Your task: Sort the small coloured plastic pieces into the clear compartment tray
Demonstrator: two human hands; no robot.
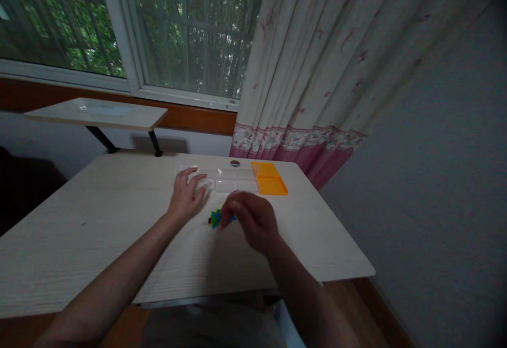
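Note:
My left hand [187, 192] rests with its fingers spread at the left end of a row of clear plastic compartments [226, 174]. An orange box or lid [271, 178] adjoins the right end of that row. A small pile of blue, green, yellow and dark pieces [215, 217] lies on the table in front of the compartments. Over the right side of the pile is my right hand [254, 220], its fingers pinched together and pointing down. Whatever those fingertips hold, if anything, is too small or hidden to make out. The hand covers part of the pile.
The pale wooden table [119, 242] stands against the wall below a window. A raised shelf [99, 113] on black supports is fixed at its back left. A small round disc [235, 163] lies behind the compartments. A curtain [293, 100] hangs behind the back right edge.

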